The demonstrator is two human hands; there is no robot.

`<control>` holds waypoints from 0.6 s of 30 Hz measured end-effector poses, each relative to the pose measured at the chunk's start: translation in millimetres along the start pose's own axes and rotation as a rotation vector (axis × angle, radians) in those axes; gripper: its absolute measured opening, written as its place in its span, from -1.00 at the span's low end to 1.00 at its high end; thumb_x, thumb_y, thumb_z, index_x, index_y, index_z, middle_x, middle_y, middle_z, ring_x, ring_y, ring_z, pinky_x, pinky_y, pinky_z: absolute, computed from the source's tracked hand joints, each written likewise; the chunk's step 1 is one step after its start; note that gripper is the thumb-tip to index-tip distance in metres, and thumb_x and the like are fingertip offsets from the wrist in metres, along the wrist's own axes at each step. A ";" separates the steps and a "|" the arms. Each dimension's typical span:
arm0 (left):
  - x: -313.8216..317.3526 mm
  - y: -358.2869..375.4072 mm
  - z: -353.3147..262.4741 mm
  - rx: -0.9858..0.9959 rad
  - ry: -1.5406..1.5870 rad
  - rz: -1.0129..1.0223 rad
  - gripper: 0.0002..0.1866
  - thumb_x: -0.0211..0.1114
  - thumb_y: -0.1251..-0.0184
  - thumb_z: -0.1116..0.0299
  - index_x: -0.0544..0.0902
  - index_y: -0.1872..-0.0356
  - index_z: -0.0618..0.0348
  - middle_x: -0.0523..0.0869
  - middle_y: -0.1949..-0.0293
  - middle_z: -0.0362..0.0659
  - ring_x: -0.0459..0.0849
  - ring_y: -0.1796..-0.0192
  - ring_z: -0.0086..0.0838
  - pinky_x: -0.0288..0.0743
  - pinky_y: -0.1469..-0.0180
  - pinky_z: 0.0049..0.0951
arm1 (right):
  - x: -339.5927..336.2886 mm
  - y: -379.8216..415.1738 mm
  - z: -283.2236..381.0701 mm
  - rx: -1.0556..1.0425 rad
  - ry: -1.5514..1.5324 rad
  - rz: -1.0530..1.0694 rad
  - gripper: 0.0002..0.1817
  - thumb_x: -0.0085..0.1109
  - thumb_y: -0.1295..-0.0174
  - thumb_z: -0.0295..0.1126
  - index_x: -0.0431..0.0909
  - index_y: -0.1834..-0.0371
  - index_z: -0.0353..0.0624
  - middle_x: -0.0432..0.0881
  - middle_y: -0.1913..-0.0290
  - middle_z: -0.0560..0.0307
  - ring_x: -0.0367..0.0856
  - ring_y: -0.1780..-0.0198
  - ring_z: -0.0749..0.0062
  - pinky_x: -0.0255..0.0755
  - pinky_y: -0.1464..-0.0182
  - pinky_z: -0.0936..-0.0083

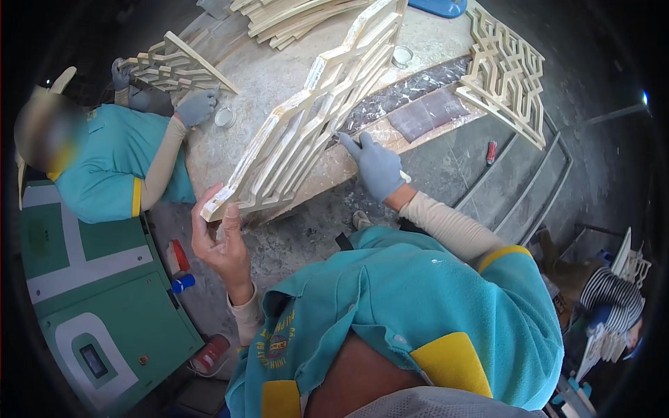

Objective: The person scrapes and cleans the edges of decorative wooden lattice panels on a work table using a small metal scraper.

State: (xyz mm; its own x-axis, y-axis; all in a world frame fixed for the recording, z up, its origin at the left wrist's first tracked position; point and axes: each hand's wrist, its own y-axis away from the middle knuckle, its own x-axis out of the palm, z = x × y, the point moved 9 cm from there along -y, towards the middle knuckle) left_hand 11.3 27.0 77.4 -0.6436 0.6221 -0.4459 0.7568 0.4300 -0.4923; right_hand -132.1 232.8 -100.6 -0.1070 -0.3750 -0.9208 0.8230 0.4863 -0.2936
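Note:
A pale wooden lattice panel point(306, 111) stands tilted on the worktable point(258, 83), with white smears along its upper edge. My bare left hand point(224, 240) grips the panel's near lower end between thumb and fingers. My right hand point(376, 164), in a grey glove, is at the panel's right side; its fingers are bent around a small dark thing too small to make out, by the slats. Close to the far side of the panel sits a small round tin point(402, 57) of white stuff. A dark abrasive-looking sheet point(428, 113) lies near the table edge.
At the left a co-worker point(132, 153) in grey gloves holds another lattice point(181, 66), beside a second tin point(224, 117). More lattices point(505, 76) rest at the right corner. Wooden strips point(293, 17) lie at the back. A green cabinet point(118, 299) stands left; another person crouches far right.

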 end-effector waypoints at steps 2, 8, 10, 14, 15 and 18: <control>4.1 0.3 -1.9 -0.014 0.009 0.004 -0.67 0.28 -0.45 0.42 0.57 -0.13 0.41 0.69 0.00 -0.03 0.66 0.01 -0.46 0.51 -0.07 -0.48 | -8.6 -3.9 -3.4 -0.007 -0.038 0.028 -0.43 0.07 -0.22 -0.49 0.43 -0.35 0.14 0.45 0.24 0.12 0.64 0.43 0.23 0.55 0.49 0.29; 19.2 0.5 -13.9 -0.078 0.072 -0.030 -0.70 0.31 -0.40 0.44 0.61 -0.07 0.40 0.69 0.01 0.00 0.68 0.02 -0.40 0.55 -0.03 -0.45 | -15.3 -24.2 -21.9 0.023 -0.014 0.035 -0.43 0.05 -0.23 -0.51 0.42 -0.35 0.11 0.48 0.19 0.06 0.65 0.42 0.17 0.56 0.46 0.28; 19.0 5.1 -9.7 -0.093 0.081 -0.045 -0.69 0.32 -0.40 0.45 0.61 -0.08 0.41 0.69 0.01 0.00 0.68 0.01 -0.40 0.56 -0.04 -0.45 | -9.9 -12.1 -11.3 -0.069 -0.093 0.003 -0.43 0.06 -0.22 -0.52 0.43 -0.34 0.11 0.47 0.19 0.06 0.65 0.45 0.16 0.55 0.48 0.29; 15.7 23.4 5.1 -0.162 0.101 -0.065 -0.68 0.32 -0.40 0.44 0.60 -0.09 0.41 0.69 0.00 0.00 0.69 0.00 -0.40 0.57 -0.06 -0.45 | -10.8 -9.2 -14.3 -0.028 -0.061 0.144 -0.47 0.06 -0.24 -0.50 0.44 -0.32 0.10 0.47 0.20 0.06 0.67 0.43 0.17 0.56 0.48 0.29; 15.9 25.4 5.1 -0.168 0.098 -0.068 -0.68 0.32 -0.40 0.44 0.60 -0.09 0.41 0.69 0.00 0.00 0.69 0.00 -0.40 0.57 -0.06 -0.45 | -16.4 -13.9 -19.5 -0.012 -0.009 0.120 -0.48 0.05 -0.25 -0.49 0.44 -0.31 0.10 0.48 0.19 0.07 0.68 0.42 0.16 0.56 0.48 0.28; 17.6 29.9 2.2 -0.166 0.103 -0.088 -0.68 0.32 -0.40 0.44 0.61 -0.08 0.41 0.70 0.00 0.02 0.69 0.00 -0.39 0.59 -0.03 -0.43 | -14.5 -12.6 -29.6 -0.024 0.066 0.079 -0.50 0.05 -0.25 -0.49 0.45 -0.30 0.10 0.49 0.19 0.08 0.68 0.43 0.16 0.57 0.47 0.27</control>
State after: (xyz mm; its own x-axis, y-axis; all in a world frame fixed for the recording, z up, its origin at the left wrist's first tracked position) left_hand 22.3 49.4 53.2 -0.6990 0.6375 -0.3240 0.7125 0.5820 -0.3920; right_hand -157.5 255.5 -91.1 -0.0792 -0.2825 -0.9560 0.8169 0.5312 -0.2247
